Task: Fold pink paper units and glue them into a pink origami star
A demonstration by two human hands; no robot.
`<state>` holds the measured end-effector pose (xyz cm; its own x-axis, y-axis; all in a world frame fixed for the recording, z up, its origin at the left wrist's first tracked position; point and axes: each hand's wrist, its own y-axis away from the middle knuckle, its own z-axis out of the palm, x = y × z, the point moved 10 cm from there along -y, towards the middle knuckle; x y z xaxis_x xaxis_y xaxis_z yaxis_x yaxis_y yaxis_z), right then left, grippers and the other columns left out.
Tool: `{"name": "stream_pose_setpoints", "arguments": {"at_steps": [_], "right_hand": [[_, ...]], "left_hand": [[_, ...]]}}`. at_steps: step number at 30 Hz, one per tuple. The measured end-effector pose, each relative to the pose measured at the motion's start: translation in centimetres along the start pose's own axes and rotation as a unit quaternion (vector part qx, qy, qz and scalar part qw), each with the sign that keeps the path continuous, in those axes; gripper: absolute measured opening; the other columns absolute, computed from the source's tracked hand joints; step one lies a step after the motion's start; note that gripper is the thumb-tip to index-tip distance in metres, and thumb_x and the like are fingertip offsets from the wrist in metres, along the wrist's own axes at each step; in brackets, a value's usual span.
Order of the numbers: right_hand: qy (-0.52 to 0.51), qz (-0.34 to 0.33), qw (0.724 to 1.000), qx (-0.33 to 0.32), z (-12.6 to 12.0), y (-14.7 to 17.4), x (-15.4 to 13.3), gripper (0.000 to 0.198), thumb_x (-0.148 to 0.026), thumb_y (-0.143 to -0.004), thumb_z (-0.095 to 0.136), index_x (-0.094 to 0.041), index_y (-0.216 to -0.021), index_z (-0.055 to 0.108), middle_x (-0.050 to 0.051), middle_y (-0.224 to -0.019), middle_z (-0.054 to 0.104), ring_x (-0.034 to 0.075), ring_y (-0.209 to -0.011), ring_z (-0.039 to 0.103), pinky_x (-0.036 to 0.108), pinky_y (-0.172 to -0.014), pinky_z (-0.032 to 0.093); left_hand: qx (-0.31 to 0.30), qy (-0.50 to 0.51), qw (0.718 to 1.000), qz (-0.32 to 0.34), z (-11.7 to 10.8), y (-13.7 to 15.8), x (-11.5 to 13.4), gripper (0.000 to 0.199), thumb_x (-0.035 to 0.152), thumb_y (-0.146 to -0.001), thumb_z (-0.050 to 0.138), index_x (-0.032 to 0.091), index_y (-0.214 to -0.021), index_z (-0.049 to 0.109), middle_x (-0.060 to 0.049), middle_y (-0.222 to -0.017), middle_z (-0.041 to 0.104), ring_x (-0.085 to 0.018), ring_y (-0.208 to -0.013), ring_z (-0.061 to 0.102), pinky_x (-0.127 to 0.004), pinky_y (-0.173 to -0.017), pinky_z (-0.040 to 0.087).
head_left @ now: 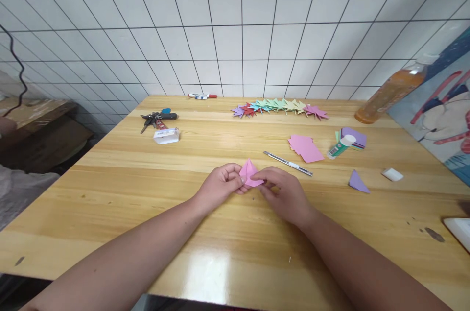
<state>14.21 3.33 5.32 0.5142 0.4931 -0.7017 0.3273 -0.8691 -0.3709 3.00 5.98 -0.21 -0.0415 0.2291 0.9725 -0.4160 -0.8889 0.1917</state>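
A folded piece of pink paper (pixel 248 170), pointed at the top, is held between my two hands near the middle of the wooden table (pixel 205 147). My left hand (pixel 222 181) pinches its left side with thumb and fingers. On its right side, my right hand (pixel 282 190) closes thumb and fingers at the corner, the index finger lying over the front. Just beyond my right hand lies a slim craft knife (pixel 288 163). Past the knife is a stack of pink paper sheets (pixel 305 148).
Folded colourful paper stars (pixel 275 106) line the back, with markers (pixel 201 96) to their left. Keys (pixel 158 117) and a small white box (pixel 166 136) sit left. A glue stick (pixel 340 147), purple folded triangle (pixel 358 182), eraser (pixel 392 174) and leaning bottle (pixel 394 90) are right.
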Motion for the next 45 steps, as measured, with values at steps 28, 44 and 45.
{"name": "stream_pose_setpoints", "arguments": {"at_steps": [28,44,45], "right_hand": [[-0.195,0.167,0.965,0.046,0.5,0.3,3.0,0.05,-0.018,-0.071,0.062,-0.026,-0.117,0.044,0.003,-0.102,0.062,0.012,-0.072,0.063,0.021,-0.054,0.049],[-0.155,0.118,0.976,0.096,0.0,0.1,2.6,0.015,-0.019,-0.075,0.061,-0.024,-0.085,0.071,0.002,-0.081,0.066,0.014,-0.069,0.06,0.024,-0.063,0.048],[-0.147,0.112,0.978,0.1,-0.2,0.1,2.4,0.016,-0.018,-0.075,0.06,-0.024,-0.085,0.071,0.002,-0.08,0.066,0.013,-0.069,0.059,0.024,-0.062,0.048]], "left_hand": [[-0.038,-0.019,0.999,0.002,1.2,0.2,-0.2,0.034,0.031,-0.071,0.069,0.011,-0.097,0.06,-0.005,-0.078,0.068,-0.012,-0.069,0.061,-0.022,-0.065,0.046],[-0.026,-0.026,0.999,0.032,1.1,0.0,0.0,0.029,0.034,-0.071,0.07,0.011,-0.085,0.057,-0.005,-0.074,0.066,-0.011,-0.065,0.059,-0.023,-0.061,0.045],[-0.026,-0.023,0.999,0.031,1.2,0.0,0.0,0.03,0.034,-0.071,0.07,0.011,-0.085,0.057,-0.005,-0.074,0.066,-0.011,-0.065,0.059,-0.023,-0.061,0.045]]}}
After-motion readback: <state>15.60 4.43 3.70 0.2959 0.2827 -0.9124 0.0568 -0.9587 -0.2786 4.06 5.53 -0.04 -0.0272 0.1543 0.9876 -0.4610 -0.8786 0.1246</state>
